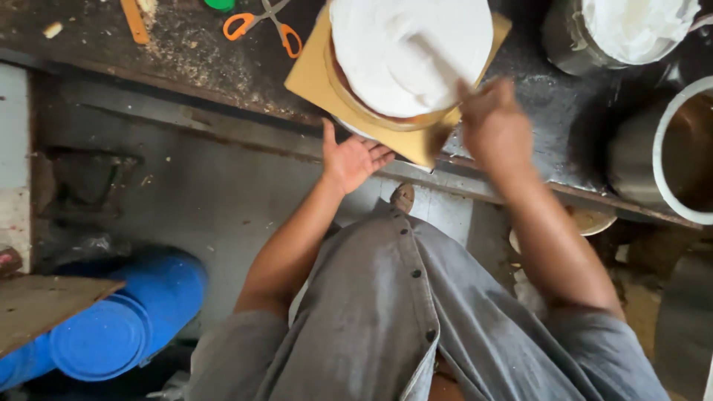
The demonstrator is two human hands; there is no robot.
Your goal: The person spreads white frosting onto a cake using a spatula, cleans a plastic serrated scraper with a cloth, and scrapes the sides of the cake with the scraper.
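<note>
Beside the frosted cake, a steel bowl holds white cream; the left hand lies open under the cake board, while the blurred right hand closes on a spatula.

**Smooth icing, rough bench**

The cake wears a smooth, matt white coat of cream, and it sits on a square of plain tan cardboard, flat and dull. The worktop beneath is dark, rough and scattered with pale crumbs. The scissors have glossy orange plastic handles and grey metal blades. At the right stand brushed metal pots with a soft sheen. The person's shirt is grey woven cloth, matt. The blue drum looks like smooth plastic.
</note>
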